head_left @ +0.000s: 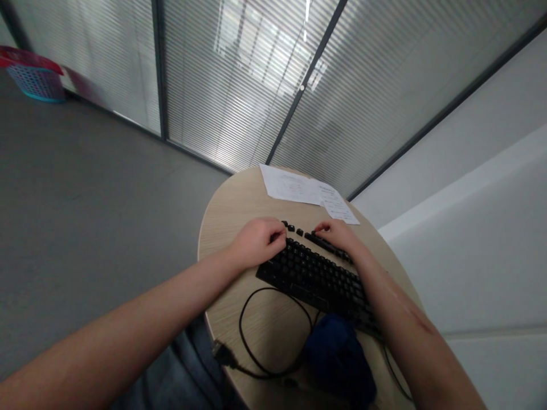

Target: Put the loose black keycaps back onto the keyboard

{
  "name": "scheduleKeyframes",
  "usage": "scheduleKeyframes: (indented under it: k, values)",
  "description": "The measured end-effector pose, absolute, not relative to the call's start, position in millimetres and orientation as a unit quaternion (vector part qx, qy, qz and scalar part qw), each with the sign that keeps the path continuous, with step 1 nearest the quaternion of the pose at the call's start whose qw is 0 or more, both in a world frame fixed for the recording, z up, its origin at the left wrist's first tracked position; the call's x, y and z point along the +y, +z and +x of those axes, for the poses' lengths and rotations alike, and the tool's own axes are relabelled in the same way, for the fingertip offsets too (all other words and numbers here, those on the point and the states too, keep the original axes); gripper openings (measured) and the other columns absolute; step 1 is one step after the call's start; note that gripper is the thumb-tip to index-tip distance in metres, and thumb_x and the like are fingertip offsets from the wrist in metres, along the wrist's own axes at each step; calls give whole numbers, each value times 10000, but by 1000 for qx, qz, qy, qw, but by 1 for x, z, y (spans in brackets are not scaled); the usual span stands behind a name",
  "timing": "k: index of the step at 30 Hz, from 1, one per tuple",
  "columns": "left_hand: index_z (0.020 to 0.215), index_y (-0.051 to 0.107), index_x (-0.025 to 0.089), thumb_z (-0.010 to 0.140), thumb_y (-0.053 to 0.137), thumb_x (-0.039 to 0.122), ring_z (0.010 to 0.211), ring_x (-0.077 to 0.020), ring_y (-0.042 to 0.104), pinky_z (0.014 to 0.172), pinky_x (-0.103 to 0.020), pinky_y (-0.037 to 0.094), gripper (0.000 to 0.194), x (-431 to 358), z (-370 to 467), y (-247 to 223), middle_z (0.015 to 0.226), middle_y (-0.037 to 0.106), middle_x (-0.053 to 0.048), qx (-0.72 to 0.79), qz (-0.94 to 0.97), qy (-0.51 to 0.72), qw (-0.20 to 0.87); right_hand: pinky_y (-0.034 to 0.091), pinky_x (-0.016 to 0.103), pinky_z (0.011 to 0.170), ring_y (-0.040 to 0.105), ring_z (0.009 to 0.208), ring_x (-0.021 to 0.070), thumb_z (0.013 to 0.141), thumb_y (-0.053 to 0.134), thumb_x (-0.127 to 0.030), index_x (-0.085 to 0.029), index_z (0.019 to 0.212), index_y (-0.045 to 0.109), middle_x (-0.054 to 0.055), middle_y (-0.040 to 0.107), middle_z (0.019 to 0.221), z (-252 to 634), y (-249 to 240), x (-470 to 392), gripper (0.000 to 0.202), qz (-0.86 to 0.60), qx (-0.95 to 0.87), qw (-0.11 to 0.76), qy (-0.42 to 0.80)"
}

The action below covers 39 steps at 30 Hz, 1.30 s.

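A black keyboard (316,273) lies at a slant on the round wooden table. Its far left corner is under my left hand (261,240), whose fingers are curled in a pinch; whatever they may hold is hidden. Several loose black keycaps (299,232) sit just beyond the keyboard, to the right of that hand. My right hand (335,232) reaches over to a row of black keycaps (327,245) behind the keyboard. Its thumb and fingertips are pinched together at the row's left end, and anything between them is too small to make out.
Printed sheets (294,187) lie at the far edge of the table (231,210). Nearer me are a looped black cable (241,324) with a plug (224,354) and a dark blue cloth-like item (337,361). A glass partition with blinds (226,97) stands behind; a basket (36,80) is on the floor.
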State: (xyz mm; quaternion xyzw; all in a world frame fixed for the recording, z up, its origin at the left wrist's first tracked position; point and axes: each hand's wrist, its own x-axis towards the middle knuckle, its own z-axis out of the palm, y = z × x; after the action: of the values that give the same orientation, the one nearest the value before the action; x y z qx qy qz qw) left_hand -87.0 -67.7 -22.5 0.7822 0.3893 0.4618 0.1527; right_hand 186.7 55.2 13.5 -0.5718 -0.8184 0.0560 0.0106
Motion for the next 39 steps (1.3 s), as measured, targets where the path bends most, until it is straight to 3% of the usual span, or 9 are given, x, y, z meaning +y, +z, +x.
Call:
scheduleKeyframes:
  k: [9,14,18,24,39]
  values:
    - [695,585,178,855,508,186,659,-149,516,647,-289,378,178,-68,-88,-21,677,558,-4,388,785,457,158,462,227,787,656,866,146,879,692,-254,-204,989,797,36,742,953,180,3,62,160,-581,-812,34,42]
    - [701,593,179,860,503,196,654,-151,531,647,-293,390,183,-67,-89,-22,685,576,-12,395,786,447,162,449,253,787,645,873,159,913,664,-302,-210,1026,787,39,736,975,191,28,33,191,-602,-790,118,8]
    - [699,587,180,873,497,217,665,-156,546,656,-297,400,199,-65,-88,-23,682,580,-14,393,788,445,164,450,245,685,630,713,139,897,691,-369,-211,988,787,16,723,838,204,37,-33,206,-559,-804,195,65]
    - [731,610,182,891,475,230,687,-159,577,678,-303,427,214,-66,-87,-24,719,632,-20,408,780,440,178,494,255,821,676,876,132,930,653,-227,-247,945,761,-25,737,978,199,-2,-109,112,-421,-876,228,65]
    - [718,607,193,895,475,250,684,-164,597,692,-310,466,227,-69,-87,-27,718,655,-12,478,762,408,159,485,290,851,643,866,146,959,631,-167,-197,970,741,2,737,1040,186,-39,-111,115,-325,-901,288,-7]
